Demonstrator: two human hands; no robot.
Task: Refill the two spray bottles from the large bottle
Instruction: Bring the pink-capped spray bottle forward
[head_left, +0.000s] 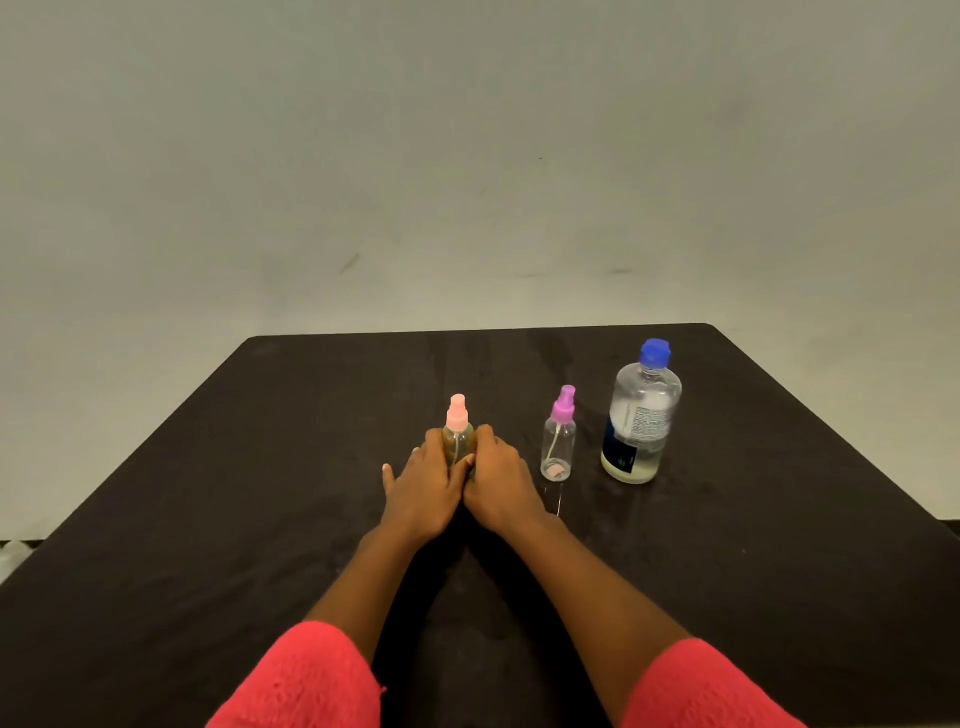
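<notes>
A small clear spray bottle with a pink nozzle (457, 431) stands upright near the middle of the black table (260, 467), holding yellowish liquid. My left hand (421, 491) and my right hand (498, 483) wrap around its lower body from both sides and hide its base. To the right stands a second small spray bottle with a purple nozzle (559, 441), nearly empty. Further right is the large clear bottle with a blue cap (641, 415), capped, with pale liquid in its lower part and a dark label.
A plain pale wall rises behind the table's far edge (478, 330). The table's right edge (857, 457) slants close to the large bottle. Red sleeves cover both upper forearms at the bottom of the view.
</notes>
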